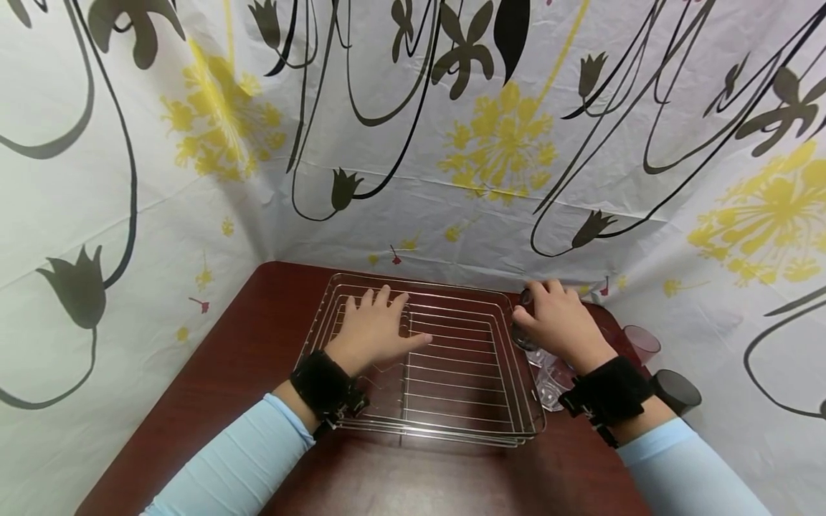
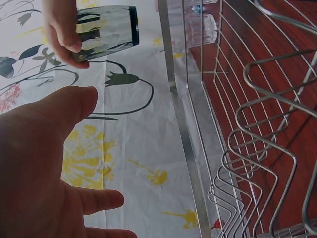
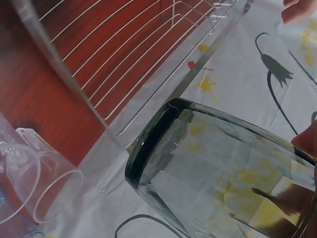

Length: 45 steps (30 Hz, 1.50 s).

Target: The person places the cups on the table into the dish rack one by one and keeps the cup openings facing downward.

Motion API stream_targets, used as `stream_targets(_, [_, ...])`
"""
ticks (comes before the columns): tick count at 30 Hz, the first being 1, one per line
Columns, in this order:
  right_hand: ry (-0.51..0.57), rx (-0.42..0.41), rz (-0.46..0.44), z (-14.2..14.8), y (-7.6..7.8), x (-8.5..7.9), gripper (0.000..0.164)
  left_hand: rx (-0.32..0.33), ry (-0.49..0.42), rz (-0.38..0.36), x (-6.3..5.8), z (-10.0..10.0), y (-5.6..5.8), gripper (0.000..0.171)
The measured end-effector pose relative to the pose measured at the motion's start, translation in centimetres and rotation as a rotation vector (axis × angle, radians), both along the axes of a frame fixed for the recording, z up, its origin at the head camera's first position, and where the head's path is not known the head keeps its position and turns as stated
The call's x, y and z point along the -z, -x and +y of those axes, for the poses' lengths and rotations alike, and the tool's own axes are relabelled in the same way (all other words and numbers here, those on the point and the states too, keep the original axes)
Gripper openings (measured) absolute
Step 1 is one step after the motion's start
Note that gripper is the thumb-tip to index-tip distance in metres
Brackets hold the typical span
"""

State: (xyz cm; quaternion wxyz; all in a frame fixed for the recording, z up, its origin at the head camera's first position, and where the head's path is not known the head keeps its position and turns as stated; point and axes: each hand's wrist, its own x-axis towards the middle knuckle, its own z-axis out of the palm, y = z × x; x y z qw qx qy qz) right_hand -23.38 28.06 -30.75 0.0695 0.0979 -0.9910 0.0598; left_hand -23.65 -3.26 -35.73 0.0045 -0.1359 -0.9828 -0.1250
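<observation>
A smoky glass (image 3: 213,163) hangs in the right hand (image 1: 561,326), whose fingers clamp its rim end beside the far right corner of a wire rack (image 1: 445,434) on a dark red tabletop (image 1: 264,337). In the head view, the glass lies at 9 o'clock from that hand, and the rack's middle lies toward 8 o'clock from the glass. Its long axis looks roughly upright, the heavy dark end toward the tabletop. The left hand (image 1: 374,333), farther off at 9 o'clock, spreads bare fingers apart over the rack; whether they touch wire is unclear. The rack's right rail is the nearest edge. Clear tumblers (image 1: 548,389) crowd 5 o'clock, a patterned sheet (image 1: 387,236) hangs at 12, and the widest room stretches toward 8.
</observation>
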Motion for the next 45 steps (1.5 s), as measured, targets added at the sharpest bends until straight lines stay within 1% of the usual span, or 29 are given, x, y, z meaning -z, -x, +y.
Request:
stream_targets(6, [-0.016, -0.009, -0.007, -0.7, 0.0, -0.2, 0.063, 0.002, 0.004, 0.0, -0.1, 0.0, -0.1, 0.1])
stream_targets(13, [-0.019, -0.036, -0.004, -1.9, -0.2, -0.3, 0.061, 0.028, 0.006, -0.034, -0.6, 0.1, -0.5, 0.099])
stream_targets(19, [-0.016, -0.045, -0.007, -2.4, -0.4, -0.2, 0.061, 0.031, 0.016, -0.031, -0.7, 0.2, -0.5, 0.099])
stream_targets(27, [-0.014, -0.068, 0.0, -3.6, -0.6, -0.3, 0.061, 0.078, -0.004, -0.101, -0.1, 0.5, -0.2, 0.098])
stream_targets(32, [-0.028, -0.086, 0.021, -4.5, -0.7, -0.4, 0.06, 0.078, -0.001, -0.089, 0.1, 0.7, 0.0, 0.098])
stream_targets(36, [-0.035, -0.089, 0.013, -4.8, -1.0, -0.2, 0.061, 0.075, 0.012, -0.094, 0.2, 0.7, -0.2, 0.099])
stream_targets(40, [-0.025, -0.104, 0.024, -5.1, -1.1, 0.2, 0.06, 0.073, 0.018, -0.095, 0.2, 0.7, -0.4, 0.099])
stream_targets(45, [-0.03, -0.136, 0.055, -5.9, -1.3, 0.0, 0.059, 0.09, 0.004, -0.085, 0.1, 0.7, -0.3, 0.098])
